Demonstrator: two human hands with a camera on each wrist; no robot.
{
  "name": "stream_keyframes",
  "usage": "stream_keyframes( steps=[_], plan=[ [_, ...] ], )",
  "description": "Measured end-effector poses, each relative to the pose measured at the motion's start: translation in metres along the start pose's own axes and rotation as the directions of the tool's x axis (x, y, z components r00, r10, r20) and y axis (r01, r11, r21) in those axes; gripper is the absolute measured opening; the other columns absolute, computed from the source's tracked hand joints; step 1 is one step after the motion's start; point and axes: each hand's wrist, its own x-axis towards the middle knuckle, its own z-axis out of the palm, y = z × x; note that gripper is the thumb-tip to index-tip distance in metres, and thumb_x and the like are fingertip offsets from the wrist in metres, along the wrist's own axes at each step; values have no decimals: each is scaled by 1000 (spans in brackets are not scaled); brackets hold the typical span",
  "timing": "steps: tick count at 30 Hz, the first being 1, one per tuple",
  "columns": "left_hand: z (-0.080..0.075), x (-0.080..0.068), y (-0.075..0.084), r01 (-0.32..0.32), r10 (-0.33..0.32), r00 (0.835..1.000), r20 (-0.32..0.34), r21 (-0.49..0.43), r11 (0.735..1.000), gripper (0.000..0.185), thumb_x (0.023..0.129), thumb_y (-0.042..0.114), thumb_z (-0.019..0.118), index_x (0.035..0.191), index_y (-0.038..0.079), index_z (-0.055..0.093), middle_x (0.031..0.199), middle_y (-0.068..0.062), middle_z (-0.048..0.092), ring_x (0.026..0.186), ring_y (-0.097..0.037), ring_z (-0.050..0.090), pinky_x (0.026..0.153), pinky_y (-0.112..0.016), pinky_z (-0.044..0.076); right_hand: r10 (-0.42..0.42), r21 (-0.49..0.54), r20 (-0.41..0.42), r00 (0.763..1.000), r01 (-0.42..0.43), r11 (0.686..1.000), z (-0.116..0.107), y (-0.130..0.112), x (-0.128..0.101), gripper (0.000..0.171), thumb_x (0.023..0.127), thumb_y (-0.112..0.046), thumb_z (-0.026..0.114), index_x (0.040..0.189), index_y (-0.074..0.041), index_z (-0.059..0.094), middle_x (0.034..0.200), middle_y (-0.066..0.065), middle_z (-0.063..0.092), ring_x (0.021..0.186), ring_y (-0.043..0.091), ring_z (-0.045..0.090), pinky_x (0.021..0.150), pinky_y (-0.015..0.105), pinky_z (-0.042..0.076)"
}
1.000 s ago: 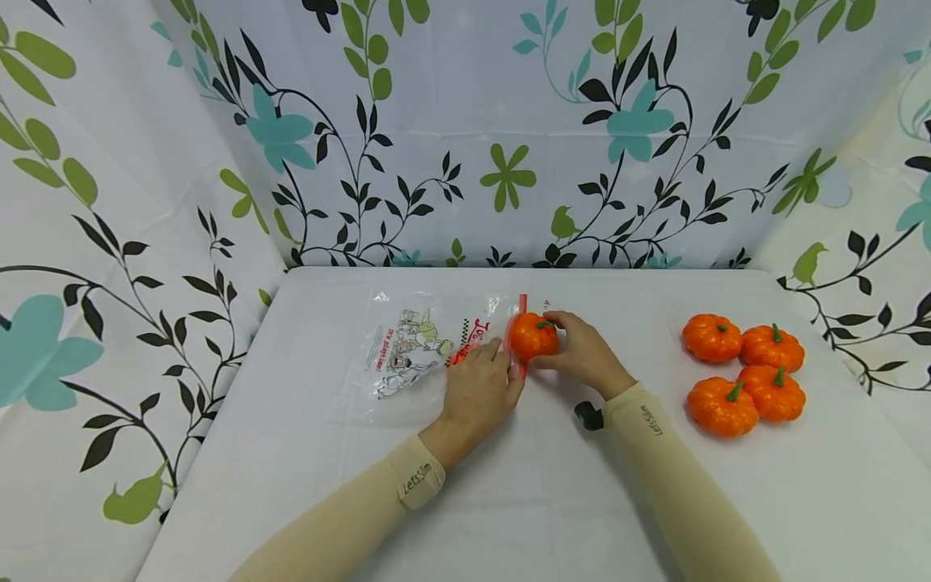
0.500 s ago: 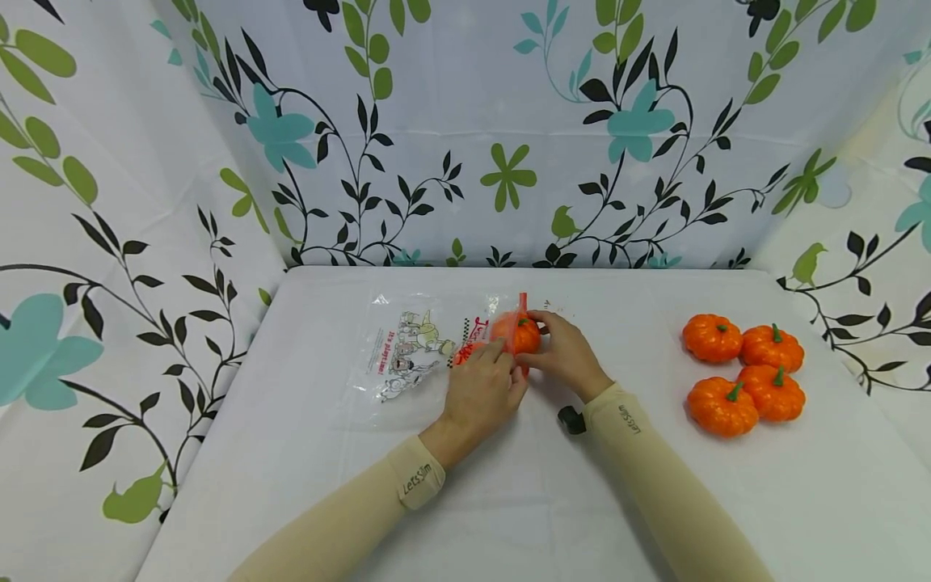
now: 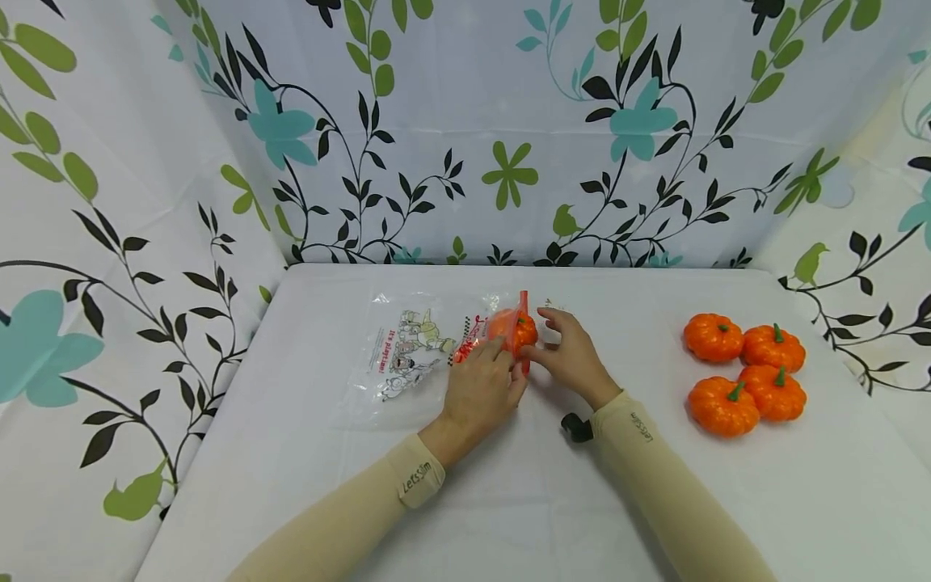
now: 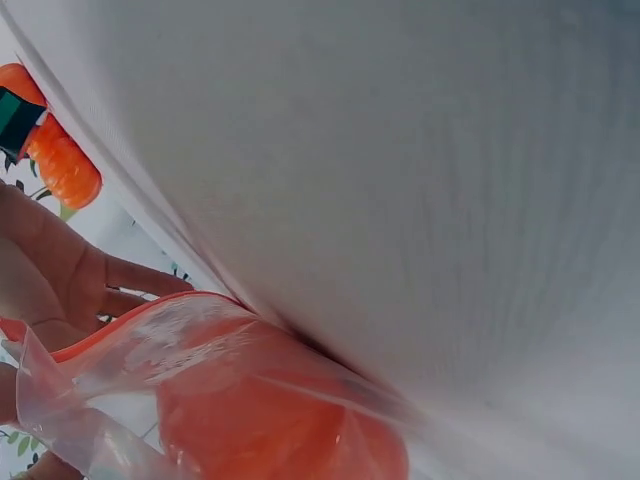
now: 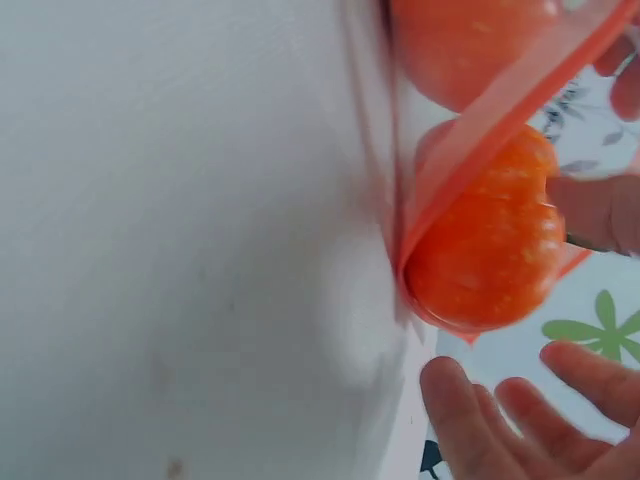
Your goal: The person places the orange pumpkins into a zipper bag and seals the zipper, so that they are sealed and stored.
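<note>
A clear zip bag with printed figures and a red zip edge lies on the table. My left hand holds it at its mouth. One small orange toy pumpkin sits in the bag's mouth, partly behind the red strip. Another orange pumpkin shows deeper inside, and reddish film covers orange in the left wrist view. My right hand is beside the mouth; its thumb touches the nearer pumpkin, while its other fingers are spread away from it.
Several more orange pumpkins with green stems stand grouped on the right of the white table. A black wrist camera hangs under my right wrist. A leaf-patterned curtain rises behind and along both sides.
The pumpkin in my right hand has moved left, in through the bag's mouth. My right fingers have since loosened and come away from it. My left hand has stayed at the bag.
</note>
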Motion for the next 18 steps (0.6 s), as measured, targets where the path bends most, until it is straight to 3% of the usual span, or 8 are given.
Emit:
stream_keyframes(
  steps=[3, 7, 12, 18],
  plan=[
    [2, 0, 1, 0, 0, 1000, -9, -8, 1000, 17, 85, 21, 75, 77, 6, 71, 111, -13, 74, 91, -27, 73, 66, -40, 62, 40, -27, -36, 999, -41, 999, -5, -1, -6, 61, 89, -26, 78, 143, -8, 54, 135, 13, 54, 122, 32, 58, 90, 44, 57],
    [1, 2, 0, 3, -3, 1000, 4, -6, 1000, 17, 85, 22, 74, 78, 6, 70, 112, -13, 74, 92, -27, 73, 64, -40, 62, 111, 12, 4, 994, -111, 994, -7, -4, -6, 55, 91, -27, 76, 139, -8, 57, 114, 12, 59, 107, 30, 64, 77, 36, 61],
    [-1, 2, 3, -7, 7, 1000, 30, 15, 1000, 18, 85, 22, 75, 79, 6, 71, 115, -13, 73, 94, -28, 73, 64, -41, 62, 138, 102, 69, 988, -145, 984, -2, -2, -5, 60, 91, -25, 76, 145, -8, 52, 116, 13, 60, 103, 29, 68, 72, 32, 61],
    [-3, 1, 5, -40, 39, 999, 14, 38, 998, 15, 84, 21, 74, 83, 6, 73, 114, -13, 73, 94, -27, 73, 64, -40, 62, 56, 160, 85, 995, -69, 985, 3, -1, -2, 58, 94, -17, 72, 146, -4, 50, 122, 16, 61, 107, 31, 69, 81, 36, 60]
  ],
)
